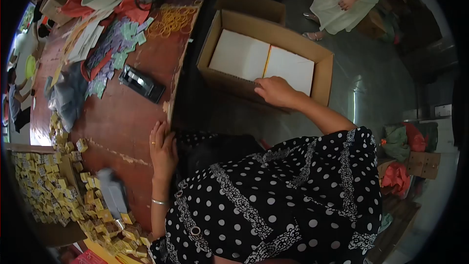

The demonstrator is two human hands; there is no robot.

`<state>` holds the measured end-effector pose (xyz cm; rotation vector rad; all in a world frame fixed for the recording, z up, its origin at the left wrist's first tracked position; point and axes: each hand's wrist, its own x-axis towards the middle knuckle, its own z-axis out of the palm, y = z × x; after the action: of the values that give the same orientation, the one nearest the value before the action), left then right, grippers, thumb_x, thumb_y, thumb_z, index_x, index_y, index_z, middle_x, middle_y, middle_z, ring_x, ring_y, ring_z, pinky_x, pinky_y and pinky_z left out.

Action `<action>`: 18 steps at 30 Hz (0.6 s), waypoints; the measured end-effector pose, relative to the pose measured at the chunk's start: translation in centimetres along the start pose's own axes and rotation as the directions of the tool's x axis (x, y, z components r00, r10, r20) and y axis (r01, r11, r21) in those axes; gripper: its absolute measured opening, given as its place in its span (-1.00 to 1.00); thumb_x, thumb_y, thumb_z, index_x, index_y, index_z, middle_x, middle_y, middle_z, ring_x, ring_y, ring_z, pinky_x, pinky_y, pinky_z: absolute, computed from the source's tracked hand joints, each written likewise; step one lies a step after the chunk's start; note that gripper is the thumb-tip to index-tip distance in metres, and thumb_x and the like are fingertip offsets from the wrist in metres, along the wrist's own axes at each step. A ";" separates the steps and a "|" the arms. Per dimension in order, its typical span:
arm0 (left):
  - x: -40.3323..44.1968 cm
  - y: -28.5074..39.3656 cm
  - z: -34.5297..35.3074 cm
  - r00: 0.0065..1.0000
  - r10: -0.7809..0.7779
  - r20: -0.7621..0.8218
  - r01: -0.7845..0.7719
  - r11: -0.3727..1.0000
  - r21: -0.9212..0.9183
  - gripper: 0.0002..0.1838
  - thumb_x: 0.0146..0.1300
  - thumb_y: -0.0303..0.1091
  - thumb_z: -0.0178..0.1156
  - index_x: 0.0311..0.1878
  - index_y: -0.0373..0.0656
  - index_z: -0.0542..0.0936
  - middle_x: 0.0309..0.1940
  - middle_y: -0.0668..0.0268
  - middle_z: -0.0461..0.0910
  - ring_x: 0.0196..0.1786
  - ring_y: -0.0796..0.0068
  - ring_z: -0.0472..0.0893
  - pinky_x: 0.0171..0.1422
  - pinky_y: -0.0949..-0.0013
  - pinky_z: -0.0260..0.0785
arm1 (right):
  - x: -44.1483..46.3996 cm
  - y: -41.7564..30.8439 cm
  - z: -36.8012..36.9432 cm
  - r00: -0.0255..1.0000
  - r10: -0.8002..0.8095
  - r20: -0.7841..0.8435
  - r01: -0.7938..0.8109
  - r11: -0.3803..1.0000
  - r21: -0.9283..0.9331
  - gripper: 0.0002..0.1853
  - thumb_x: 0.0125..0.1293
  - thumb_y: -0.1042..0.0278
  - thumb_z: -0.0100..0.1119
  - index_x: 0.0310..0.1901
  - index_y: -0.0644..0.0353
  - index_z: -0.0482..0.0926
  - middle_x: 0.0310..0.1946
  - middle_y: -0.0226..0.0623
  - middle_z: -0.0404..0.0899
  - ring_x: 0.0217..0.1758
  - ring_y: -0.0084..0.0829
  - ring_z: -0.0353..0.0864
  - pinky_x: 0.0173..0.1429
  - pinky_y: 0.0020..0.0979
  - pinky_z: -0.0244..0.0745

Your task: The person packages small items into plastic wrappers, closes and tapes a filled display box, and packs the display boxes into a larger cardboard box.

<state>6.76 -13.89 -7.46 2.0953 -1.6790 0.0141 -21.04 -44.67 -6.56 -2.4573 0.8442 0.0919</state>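
My left hand, with a ring on one finger, lies with its fingers stretched out on the edge of the worn red table. Beyond the table edge stands an open cardboard box. Two white boxes sit side by side in it, a left white box and a right white box, with a thin yellow-orange strip between them. My right hand is at the carton's near rim, fingers bent over the cardboard edge; the fingertips are partly hidden.
On the table are a black tape dispenser, yellow rubber bands, green and purple slips and a heap of small yellow boxes. A person in a pale dress stands behind the carton. Red bags lie at right.
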 end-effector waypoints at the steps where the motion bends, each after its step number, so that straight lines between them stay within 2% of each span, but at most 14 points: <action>1: -0.8 -0.1 -0.1 0.999 -0.034 0.025 0.034 0.999 -0.001 -0.76 0.19 -0.55 0.25 -0.06 -0.29 0.67 0.30 0.08 0.49 0.45 -0.04 0.38 0.52 0.00 0.24 | -0.1 -0.2 0.3 0.999 0.009 -0.031 -0.009 1.000 -0.010 -0.69 0.42 0.21 0.12 -0.01 0.27 0.63 -0.23 0.11 0.69 -0.10 0.13 0.67 0.04 0.06 0.53; 2: -0.7 -0.3 0.0 0.999 -0.031 0.030 0.032 0.999 -0.012 -0.75 0.19 -0.56 0.23 -0.05 -0.28 0.67 0.34 0.09 0.45 0.47 -0.03 0.36 0.54 -0.02 0.20 | -0.2 -0.2 0.6 0.998 0.022 -0.061 -0.022 1.000 0.002 -0.68 0.43 0.18 0.11 -0.02 0.27 0.64 -0.23 0.10 0.69 -0.10 0.11 0.67 0.03 0.05 0.53; 4: -0.6 -0.8 0.5 0.998 -0.051 0.042 0.052 0.998 -0.027 -0.74 0.19 -0.56 0.21 -0.04 -0.27 0.68 0.38 0.10 0.42 0.49 -0.01 0.33 0.57 -0.04 0.16 | -0.1 -0.6 0.0 0.999 0.042 -0.016 -0.043 0.999 -0.022 -0.67 0.42 0.17 0.12 -0.02 0.28 0.64 -0.23 0.10 0.69 -0.11 0.12 0.67 0.02 0.04 0.53; 6: -0.6 -1.3 0.9 0.999 -0.011 0.033 0.011 1.000 0.014 -0.72 0.20 -0.58 0.17 -0.02 -0.25 0.69 0.43 0.11 0.36 0.52 0.01 0.29 0.59 -0.06 0.13 | -0.1 -0.9 0.2 0.998 0.057 -0.027 -0.058 0.997 -0.049 -0.66 0.41 0.15 0.15 -0.05 0.28 0.65 -0.28 0.11 0.68 -0.14 0.13 0.67 -0.01 0.02 0.54; 13: -0.8 -1.5 1.0 0.999 -0.033 0.005 0.033 0.999 -0.038 -0.71 0.19 -0.56 0.16 -0.03 -0.18 0.71 0.46 0.15 0.32 0.56 0.08 0.25 0.61 -0.04 0.10 | 0.5 -1.0 0.0 0.997 0.065 -0.049 -0.069 0.994 -0.079 -0.67 0.39 0.12 0.18 -0.15 0.28 0.64 -0.38 0.10 0.66 -0.22 0.14 0.65 -0.07 0.03 0.52; 15: -0.9 -1.7 1.0 1.000 -0.024 0.013 0.024 0.999 -0.032 -0.71 0.20 -0.56 0.15 -0.03 -0.17 0.71 0.48 0.16 0.31 0.57 0.12 0.24 0.61 -0.02 0.09 | 0.3 -2.2 -0.6 0.986 0.166 0.015 -0.164 0.984 -0.067 -0.68 0.38 0.12 0.18 -0.18 0.28 0.64 -0.38 0.09 0.66 -0.22 0.14 0.65 -0.08 0.03 0.52; 18: -0.8 -1.5 0.7 0.999 -0.044 0.021 0.045 0.997 -0.061 -0.72 0.23 -0.54 0.14 -0.03 -0.16 0.71 0.48 0.17 0.30 0.58 0.14 0.23 0.62 0.00 0.08 | 0.1 -2.5 -0.4 0.987 0.161 -0.024 -0.163 0.983 -0.087 -0.68 0.37 0.12 0.19 -0.19 0.28 0.64 -0.38 0.10 0.66 -0.23 0.15 0.64 -0.08 0.03 0.52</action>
<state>7.75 -13.13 -8.87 2.0930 -1.6235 -0.0715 -19.54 -43.28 -5.13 -2.4703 1.0682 0.1713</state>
